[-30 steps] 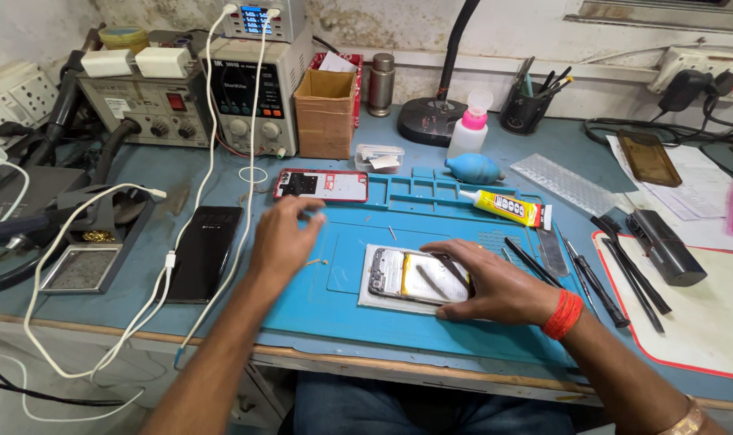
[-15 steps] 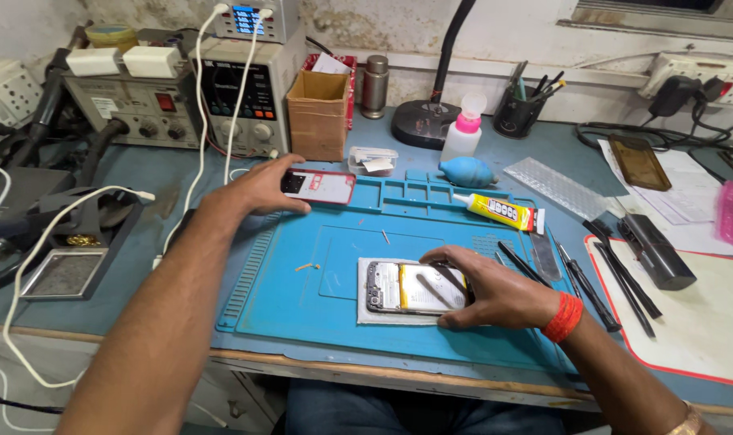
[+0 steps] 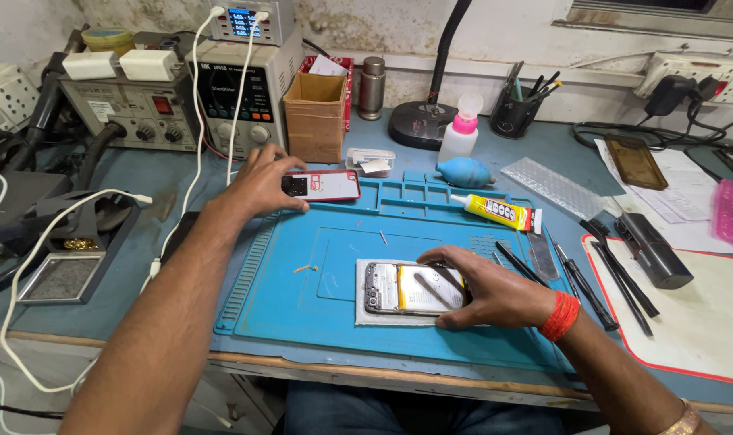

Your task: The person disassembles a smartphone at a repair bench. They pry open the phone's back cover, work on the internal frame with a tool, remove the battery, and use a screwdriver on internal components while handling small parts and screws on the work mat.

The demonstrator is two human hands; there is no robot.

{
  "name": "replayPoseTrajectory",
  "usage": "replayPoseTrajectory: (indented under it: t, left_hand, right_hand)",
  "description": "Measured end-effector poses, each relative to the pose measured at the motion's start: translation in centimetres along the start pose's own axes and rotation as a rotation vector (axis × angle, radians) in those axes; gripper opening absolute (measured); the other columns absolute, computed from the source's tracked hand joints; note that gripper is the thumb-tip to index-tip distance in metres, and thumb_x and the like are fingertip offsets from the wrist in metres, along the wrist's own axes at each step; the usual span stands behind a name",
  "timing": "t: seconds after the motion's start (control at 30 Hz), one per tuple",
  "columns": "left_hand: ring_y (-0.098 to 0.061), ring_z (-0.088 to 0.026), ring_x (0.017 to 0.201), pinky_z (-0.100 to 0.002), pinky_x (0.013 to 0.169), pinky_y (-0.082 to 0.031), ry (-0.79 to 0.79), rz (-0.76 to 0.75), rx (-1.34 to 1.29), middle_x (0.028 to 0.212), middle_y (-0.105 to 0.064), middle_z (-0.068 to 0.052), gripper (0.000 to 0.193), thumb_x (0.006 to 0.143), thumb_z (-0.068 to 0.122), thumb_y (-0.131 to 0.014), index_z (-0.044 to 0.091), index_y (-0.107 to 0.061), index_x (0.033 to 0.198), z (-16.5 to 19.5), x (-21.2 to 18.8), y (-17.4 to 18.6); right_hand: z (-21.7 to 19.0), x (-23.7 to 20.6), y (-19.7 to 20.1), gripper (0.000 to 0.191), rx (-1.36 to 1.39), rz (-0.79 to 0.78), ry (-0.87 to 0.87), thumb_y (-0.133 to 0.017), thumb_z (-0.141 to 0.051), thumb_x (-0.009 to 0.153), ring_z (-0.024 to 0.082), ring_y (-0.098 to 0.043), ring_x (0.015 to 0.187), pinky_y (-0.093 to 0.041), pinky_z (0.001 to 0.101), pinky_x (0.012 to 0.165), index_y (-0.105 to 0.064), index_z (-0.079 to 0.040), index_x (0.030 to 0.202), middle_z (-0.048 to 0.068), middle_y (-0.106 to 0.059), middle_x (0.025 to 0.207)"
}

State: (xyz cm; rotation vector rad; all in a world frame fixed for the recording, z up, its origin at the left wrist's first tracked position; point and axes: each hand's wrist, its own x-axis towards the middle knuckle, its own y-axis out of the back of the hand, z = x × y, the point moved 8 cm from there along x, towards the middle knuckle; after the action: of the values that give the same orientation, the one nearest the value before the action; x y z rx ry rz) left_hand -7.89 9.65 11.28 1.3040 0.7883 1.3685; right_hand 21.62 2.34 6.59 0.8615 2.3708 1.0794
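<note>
Left hand point(image 3: 257, 184) has reached further out since the earlier frames and now grips the red-edged phone panel point(image 3: 321, 186) at the back edge of the blue mat point(image 3: 302, 310), near the mat's back left corner. Right hand point(image 3: 485, 292) stays pressed flat, fingers spread, on one opened phone point(image 3: 406, 288) mid-mat. One cardboard box point(image 3: 315, 117) behind holds paper, and one black cup point(image 3: 516, 113) holds several pens.
</note>
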Motion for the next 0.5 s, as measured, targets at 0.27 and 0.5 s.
replayPoseTrajectory:
  t: [0.27, 0.5]
  left_hand:
    - [-0.048, -0.034, 0.141, -0.043, 0.115, -0.042, 0.067, -0.225, -0.246, 0.151, -0.049, -0.017, 0.117, 0.052, 0.031, -0.095, 0.02, -0.038, 0.154, -1.5, 0.9, -1.4]
    - [-0.044, -0.035, 0.138, -0.043, 0.117, -0.036, -0.056, 0.031, -0.213, 0.141, -0.049, -0.017, 0.118, 0.052, 0.015, -0.097, 0.016, -0.036, 0.153, -0.7, -0.6, -0.7]
  right_hand:
    - [0.1, -0.1, 0.0, 0.088, 0.023, 0.009, -0.02, -0.088, -0.028, 0.067, 0.023, -0.059, 0.126, -0.051, 0.0351, 0.104, -0.05, -0.014, 0.145, 0.009, -0.058, 0.136]
    - [0.0, -0.1, 0.0, 0.083, 0.016, 0.028, 0.025, -0.088, -0.027, 0.068, 0.023, -0.057, 0.128, -0.049, 0.0362, 0.104, -0.05, -0.011, 0.14, 0.009, -0.058, 0.136]
